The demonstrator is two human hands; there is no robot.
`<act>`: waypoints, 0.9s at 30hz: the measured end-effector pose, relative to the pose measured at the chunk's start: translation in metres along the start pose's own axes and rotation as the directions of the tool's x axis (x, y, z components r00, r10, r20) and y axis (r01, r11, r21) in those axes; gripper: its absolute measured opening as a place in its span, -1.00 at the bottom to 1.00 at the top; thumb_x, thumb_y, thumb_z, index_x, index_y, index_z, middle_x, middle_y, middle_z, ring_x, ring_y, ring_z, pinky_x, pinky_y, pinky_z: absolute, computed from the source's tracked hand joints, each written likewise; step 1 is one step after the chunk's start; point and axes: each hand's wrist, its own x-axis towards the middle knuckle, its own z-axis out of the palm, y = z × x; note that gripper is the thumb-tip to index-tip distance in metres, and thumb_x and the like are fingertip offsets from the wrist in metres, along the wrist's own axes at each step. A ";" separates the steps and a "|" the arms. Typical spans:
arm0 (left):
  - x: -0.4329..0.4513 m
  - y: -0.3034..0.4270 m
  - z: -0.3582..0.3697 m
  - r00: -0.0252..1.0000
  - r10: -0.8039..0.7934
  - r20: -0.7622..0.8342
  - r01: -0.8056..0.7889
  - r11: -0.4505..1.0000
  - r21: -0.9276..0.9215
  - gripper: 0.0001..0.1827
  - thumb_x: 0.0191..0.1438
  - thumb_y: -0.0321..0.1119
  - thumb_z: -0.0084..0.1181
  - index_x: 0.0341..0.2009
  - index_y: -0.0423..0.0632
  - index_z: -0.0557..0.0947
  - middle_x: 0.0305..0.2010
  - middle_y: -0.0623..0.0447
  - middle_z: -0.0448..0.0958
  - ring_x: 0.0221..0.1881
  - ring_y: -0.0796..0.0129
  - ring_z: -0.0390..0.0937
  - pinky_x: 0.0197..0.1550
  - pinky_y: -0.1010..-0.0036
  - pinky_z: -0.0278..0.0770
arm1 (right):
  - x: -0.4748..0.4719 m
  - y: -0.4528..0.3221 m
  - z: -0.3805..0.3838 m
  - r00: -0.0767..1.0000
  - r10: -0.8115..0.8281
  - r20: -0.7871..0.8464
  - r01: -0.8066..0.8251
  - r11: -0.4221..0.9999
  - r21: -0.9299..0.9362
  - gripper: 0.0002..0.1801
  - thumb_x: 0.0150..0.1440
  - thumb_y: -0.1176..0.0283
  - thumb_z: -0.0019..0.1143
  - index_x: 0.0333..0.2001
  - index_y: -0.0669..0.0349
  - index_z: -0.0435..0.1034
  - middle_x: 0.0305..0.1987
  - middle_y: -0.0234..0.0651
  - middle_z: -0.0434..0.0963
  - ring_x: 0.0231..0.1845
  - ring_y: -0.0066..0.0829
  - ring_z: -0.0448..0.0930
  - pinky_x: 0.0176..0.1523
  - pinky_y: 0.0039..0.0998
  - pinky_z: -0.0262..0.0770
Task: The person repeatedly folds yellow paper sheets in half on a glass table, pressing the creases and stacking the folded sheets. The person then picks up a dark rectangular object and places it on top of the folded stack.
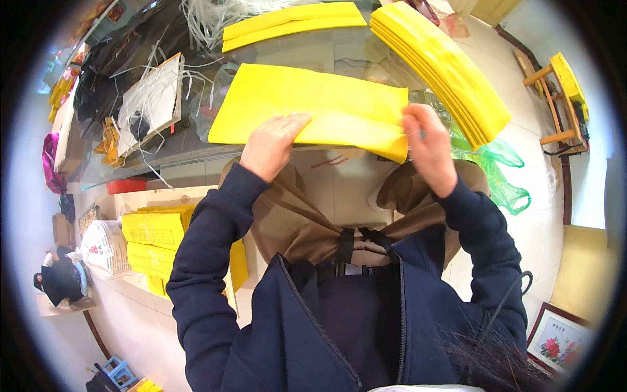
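Observation:
A sheet of yellow paper or thin cloth (pixel 313 93) lies on the glass tabletop (pixel 196 152), its near edge folded over into a strip. My left hand (pixel 277 142) rests on the fold's left part, fingers pressing it down. At the sheet's right end is my right hand (pixel 428 142), slightly blurred, its fingers curled by the corner; whether they pinch it cannot be told. Beyond the sheet lies a folded yellow strip (pixel 294 22). A thick stack of folded yellow pieces (pixel 441 73) sits to the right.
White plastic strings lie over a pale book-like block (pixel 152 103) at left, beside black plastic bags (pixel 98 88). Bundled yellow packs (pixel 152 228) stand on a wooden surface at lower left. Green plastic bags (pixel 504 171) hang at the table's right; a wooden stool (pixel 553 103) stands beyond.

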 end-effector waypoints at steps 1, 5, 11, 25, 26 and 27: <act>-0.005 -0.001 -0.003 0.999 0.031 -0.032 -0.031 0.999 0.020 -0.46 -0.10 -0.68 -0.04 0.05 -0.08 0.53 -0.03 -0.14 0.58 0.02 0.03 0.53 0.14 0.26 0.44 | 0.000 0.011 -0.010 0.953 0.272 0.138 -0.294 0.938 0.184 -0.58 0.30 0.10 -0.05 -0.11 0.31 0.39 -0.19 -0.22 0.55 -0.16 -0.28 0.59 -0.09 -0.33 0.54; -0.019 -0.004 -0.005 0.994 0.104 -0.045 -0.102 0.993 0.051 -0.47 -0.09 -0.66 -0.01 0.05 -0.10 0.52 -0.04 -0.10 0.59 0.04 0.08 0.53 0.14 0.24 0.44 | 0.007 0.042 -0.016 0.428 0.352 0.833 -0.897 0.057 0.437 -0.41 0.34 -0.10 -0.36 0.06 0.21 0.32 -0.07 -0.34 0.56 -0.09 -0.48 0.59 0.04 -0.36 0.54; -0.029 -0.002 0.003 0.985 0.135 0.107 -0.146 0.983 0.112 -0.43 -0.06 -0.66 0.00 0.12 -0.02 0.48 0.15 -0.03 0.49 0.21 0.14 0.41 0.26 0.14 0.29 | 0.089 0.065 -0.004 0.341 0.233 0.911 -0.884 0.409 0.227 -0.56 0.29 0.11 -0.03 0.04 0.24 0.39 0.01 -0.32 0.57 -0.01 -0.49 0.59 0.11 -0.43 0.49; 0.033 0.014 0.053 0.986 -0.040 0.160 -0.002 0.968 0.250 -0.32 0.11 -0.19 0.12 0.33 0.16 0.24 0.42 0.03 0.15 0.41 0.11 0.11 0.35 -0.07 0.01 | 0.182 -0.013 0.095 0.822 0.005 0.570 0.270 0.877 -0.397 -0.69 -0.05 0.53 0.14 -0.15 0.27 0.55 -0.24 -0.02 0.62 -0.18 -0.12 0.64 -0.09 -0.27 0.56; 0.033 0.011 0.054 0.987 -0.039 0.155 0.001 0.970 0.241 -0.23 0.11 0.15 0.05 0.35 0.16 0.21 0.44 0.02 0.11 0.44 0.11 0.05 0.36 -0.11 -0.06 | 0.175 -0.013 0.096 0.870 -0.041 0.491 0.274 0.868 -0.413 -0.69 -0.05 0.54 0.11 -0.16 0.26 0.56 -0.23 0.00 0.61 -0.16 -0.08 0.62 -0.08 -0.25 0.56; 0.032 0.008 0.055 0.991 -0.031 0.129 0.001 0.975 0.224 -0.23 0.12 0.18 0.00 0.35 0.16 0.21 0.44 0.03 0.10 0.44 0.11 0.03 0.37 -0.11 -0.09 | 0.167 -0.013 0.096 0.885 -0.128 0.447 0.324 0.859 -0.397 -0.72 -0.03 0.54 0.07 -0.19 0.23 0.57 -0.25 -0.01 0.62 -0.18 -0.07 0.63 -0.11 -0.23 0.56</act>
